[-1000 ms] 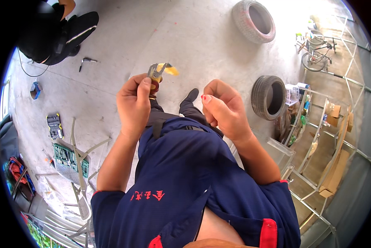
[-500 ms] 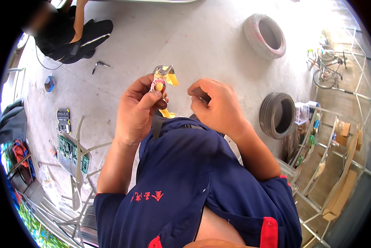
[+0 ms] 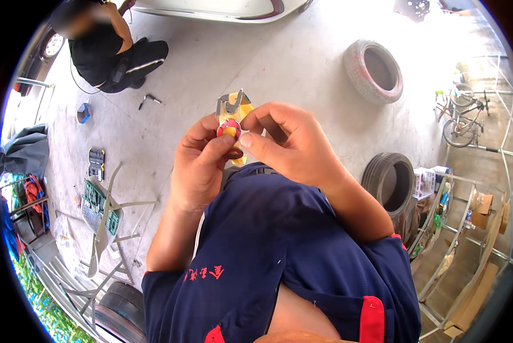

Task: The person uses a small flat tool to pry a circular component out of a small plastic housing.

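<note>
In front of my waist, my left hand (image 3: 198,163) is closed around a small bundle, its thumb pressing on the front. A flat grey metal clip (image 3: 230,106) with hooked ends sticks up from the top of it. Yellow paper-like wrapping (image 3: 245,108) shows behind the clip and again below the fingers. Between them sits a small round red-and-white piece (image 3: 228,124) with a yellow middle. From the right, my right hand (image 3: 293,146) reaches the bundle's edge, with thumb and forefinger against it. What the fingertips grip exactly is partly hidden.
Two tyres lie on the right, the farther (image 3: 374,71) and the nearer (image 3: 389,180). Left are a folding chair (image 3: 105,228), a green tool case (image 3: 93,200), a black socket set (image 3: 96,164) and a small tool (image 3: 149,100). A co-worker (image 3: 105,51) squats near a white car (image 3: 222,11).
My right hand has moved left, from apart to touching the bundle. My left hand has shifted slightly right with it, and the metal clip is turned more upright.
</note>
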`<action>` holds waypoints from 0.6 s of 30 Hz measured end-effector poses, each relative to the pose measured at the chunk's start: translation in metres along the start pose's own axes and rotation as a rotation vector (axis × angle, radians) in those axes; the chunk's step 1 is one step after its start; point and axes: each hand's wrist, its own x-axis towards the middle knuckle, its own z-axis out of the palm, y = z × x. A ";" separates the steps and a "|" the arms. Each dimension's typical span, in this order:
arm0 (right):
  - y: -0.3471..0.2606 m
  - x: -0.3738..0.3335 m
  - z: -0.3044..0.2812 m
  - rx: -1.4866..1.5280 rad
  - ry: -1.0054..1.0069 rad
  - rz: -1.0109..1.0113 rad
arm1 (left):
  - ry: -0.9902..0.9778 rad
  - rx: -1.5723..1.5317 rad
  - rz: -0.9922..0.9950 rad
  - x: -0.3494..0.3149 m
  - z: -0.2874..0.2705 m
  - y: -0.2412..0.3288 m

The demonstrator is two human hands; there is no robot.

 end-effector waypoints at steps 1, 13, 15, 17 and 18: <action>-0.008 0.000 -0.005 -0.069 -0.029 0.015 | -0.012 0.031 0.018 0.000 0.005 -0.002; -0.035 0.000 -0.018 -0.078 -0.031 0.107 | -0.114 0.198 0.152 0.009 0.017 0.016; -0.029 0.004 -0.014 -0.193 -0.026 -0.062 | -0.113 0.231 0.118 0.009 0.019 0.026; -0.030 0.007 -0.010 -0.335 -0.026 -0.219 | -0.116 0.263 0.082 0.010 0.020 0.033; -0.032 0.009 -0.008 -0.335 -0.022 -0.218 | -0.110 0.297 0.096 0.011 0.020 0.036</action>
